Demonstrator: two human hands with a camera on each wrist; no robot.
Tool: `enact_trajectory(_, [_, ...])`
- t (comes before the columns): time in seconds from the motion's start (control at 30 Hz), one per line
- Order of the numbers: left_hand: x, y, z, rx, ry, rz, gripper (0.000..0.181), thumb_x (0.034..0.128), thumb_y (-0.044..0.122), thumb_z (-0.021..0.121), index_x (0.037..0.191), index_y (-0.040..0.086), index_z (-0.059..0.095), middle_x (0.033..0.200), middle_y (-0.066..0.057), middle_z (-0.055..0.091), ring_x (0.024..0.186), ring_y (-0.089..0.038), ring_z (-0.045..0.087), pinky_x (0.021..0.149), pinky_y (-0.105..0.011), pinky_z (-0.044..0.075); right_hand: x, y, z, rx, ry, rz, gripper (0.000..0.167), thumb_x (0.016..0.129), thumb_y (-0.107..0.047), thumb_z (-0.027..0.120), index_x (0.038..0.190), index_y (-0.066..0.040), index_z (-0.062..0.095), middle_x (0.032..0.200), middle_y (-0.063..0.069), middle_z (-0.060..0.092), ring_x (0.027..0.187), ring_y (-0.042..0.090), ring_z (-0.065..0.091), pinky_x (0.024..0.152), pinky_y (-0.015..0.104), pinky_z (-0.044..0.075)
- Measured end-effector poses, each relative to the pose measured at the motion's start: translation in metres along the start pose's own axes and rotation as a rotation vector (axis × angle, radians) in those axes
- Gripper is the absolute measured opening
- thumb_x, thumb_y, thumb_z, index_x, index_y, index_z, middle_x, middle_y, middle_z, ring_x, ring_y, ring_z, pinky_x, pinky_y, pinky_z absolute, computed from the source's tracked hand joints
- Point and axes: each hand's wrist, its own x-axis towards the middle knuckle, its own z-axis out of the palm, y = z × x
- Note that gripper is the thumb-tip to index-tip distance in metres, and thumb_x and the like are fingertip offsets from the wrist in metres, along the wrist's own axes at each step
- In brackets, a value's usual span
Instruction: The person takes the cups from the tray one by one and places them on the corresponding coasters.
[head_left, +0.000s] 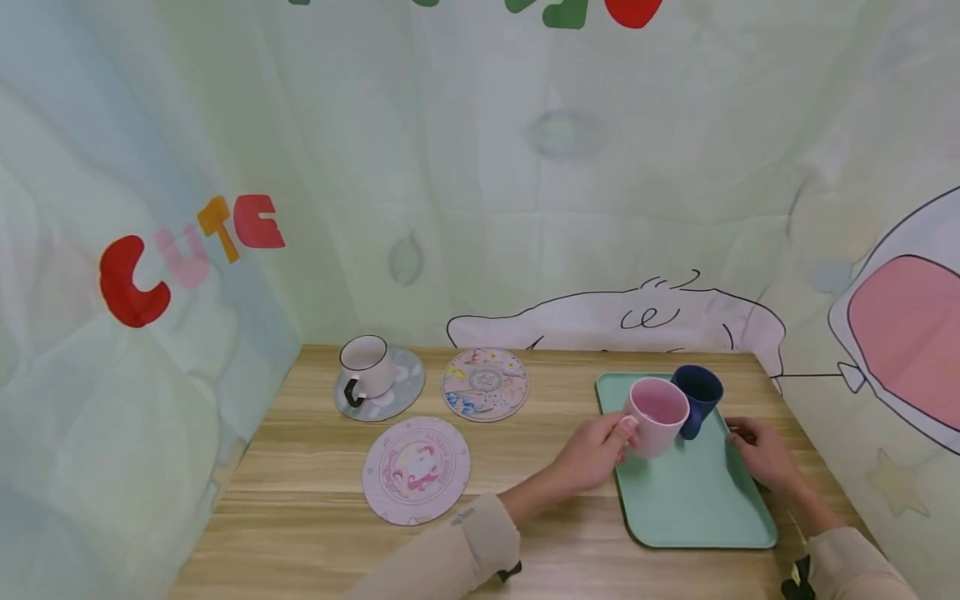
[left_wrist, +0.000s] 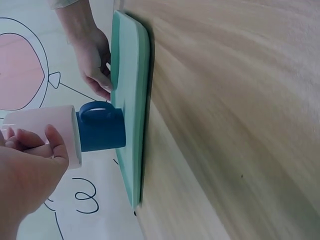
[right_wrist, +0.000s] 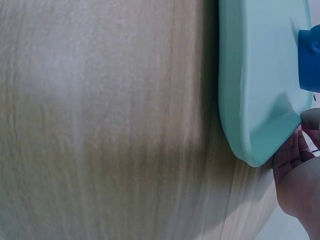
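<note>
My left hand (head_left: 596, 454) grips the handle of a pink mug (head_left: 654, 437), held upright above the green tray (head_left: 693, 510). The left wrist view shows the pink mug (left_wrist: 45, 116) raised off the tray (left_wrist: 131, 65). Close behind it, a dark blue mug (head_left: 699, 388) stands on the tray's far part, its handle toward the near side. At the tray's right edge, my right hand (head_left: 768, 457) pinches the rim, thumb on top and fingers below, as the right wrist view shows. Some right-hand fingers (right_wrist: 292, 152) are partly hidden by the tray.
A white mug (head_left: 367, 367) with a black handle stands on a grey-blue round coaster (head_left: 408, 383) at the back left. A colourful round coaster (head_left: 486, 385) and a pink unicorn coaster (head_left: 417, 472) lie on the wooden table (head_left: 300, 500). Printed fabric (head_left: 480, 208) hangs around the table.
</note>
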Motion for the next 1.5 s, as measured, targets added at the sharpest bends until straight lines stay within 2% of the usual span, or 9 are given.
enact_trajectory(0.13, [-0.001,0.003,-0.007,0.004,0.022,0.016,0.039,0.1153,0.040,0.042,0.099,0.012,0.065,0.080,-0.002,0.058,0.071,-0.007,0.053,0.068,-0.022,0.050,0.001,0.002,0.000,-0.012,0.020,-0.037,0.035,0.106,0.000,0.049,0.137,0.016,0.055,0.122,0.037,0.062,0.103,0.043,0.061,0.081,0.037,0.051])
enact_trajectory(0.23, [0.000,0.001,-0.013,0.008,0.040,0.030,0.040,0.1153,0.039,0.043,0.099,0.011,0.065,0.079,-0.004,0.057,0.070,-0.008,0.052,0.066,-0.022,0.049,0.002,0.002,-0.001,-0.012,0.027,-0.046,0.034,0.105,0.001,0.050,0.136,0.016,0.056,0.121,0.037,0.063,0.103,0.042,0.061,0.079,0.034,0.050])
enact_trajectory(0.4, [0.003,-0.004,-0.021,0.006,0.081,0.027,0.040,0.1158,0.037,0.043,0.099,0.010,0.066,0.078,-0.007,0.057,0.067,-0.007,0.051,0.063,-0.022,0.047,0.002,0.002,-0.001,-0.016,0.023,-0.041,0.035,0.106,0.000,0.050,0.136,0.016,0.055,0.121,0.037,0.063,0.103,0.043,0.061,0.080,0.036,0.051])
enact_trajectory(0.53, [0.002,-0.006,-0.024,-0.013,0.113,0.015,0.039,0.1160,0.033,0.043,0.098,0.007,0.066,0.073,-0.003,0.055,0.064,-0.007,0.050,0.059,-0.022,0.045,0.001,0.003,0.000,-0.022,0.015,-0.031,0.036,0.106,-0.001,0.049,0.137,0.016,0.054,0.121,0.037,0.062,0.103,0.042,0.061,0.080,0.036,0.051])
enact_trajectory(0.7, [-0.001,-0.003,-0.028,-0.022,0.160,0.036,0.039,0.1159,0.031,0.044,0.098,0.005,0.067,0.073,0.000,0.055,0.064,-0.007,0.050,0.059,-0.023,0.046,0.001,0.001,-0.001,-0.021,0.018,-0.030,0.035,0.106,-0.001,0.049,0.137,0.016,0.054,0.121,0.037,0.062,0.104,0.043,0.061,0.082,0.040,0.051])
enact_trajectory(1.07, [-0.005,-0.003,-0.045,-0.011,0.256,0.046,0.041,0.1162,0.034,0.041,0.098,0.008,0.067,0.074,-0.001,0.054,0.066,-0.009,0.051,0.060,-0.024,0.045,0.001,0.005,0.002,-0.052,0.076,-0.100,0.029,0.104,0.000,0.055,0.129,0.014,0.062,0.109,0.029,0.068,0.093,0.031,0.063,0.073,0.032,0.049])
enact_trajectory(1.33, [-0.006,-0.003,-0.061,-0.002,0.308,0.051,0.041,0.1162,0.036,0.041,0.098,0.008,0.066,0.073,-0.004,0.054,0.066,-0.011,0.050,0.059,-0.025,0.043,0.002,0.007,0.002,-0.045,0.070,-0.082,0.030,0.105,0.000,0.054,0.130,0.014,0.061,0.111,0.030,0.067,0.095,0.034,0.063,0.075,0.035,0.050])
enact_trajectory(1.5, [-0.006,-0.004,-0.069,0.007,0.328,0.055,0.044,0.1162,0.036,0.041,0.097,0.007,0.067,0.070,-0.002,0.053,0.063,-0.011,0.048,0.057,-0.025,0.041,0.001,0.006,0.001,-0.039,0.058,-0.076,0.030,0.105,0.000,0.054,0.131,0.014,0.060,0.112,0.030,0.067,0.097,0.034,0.063,0.075,0.032,0.050])
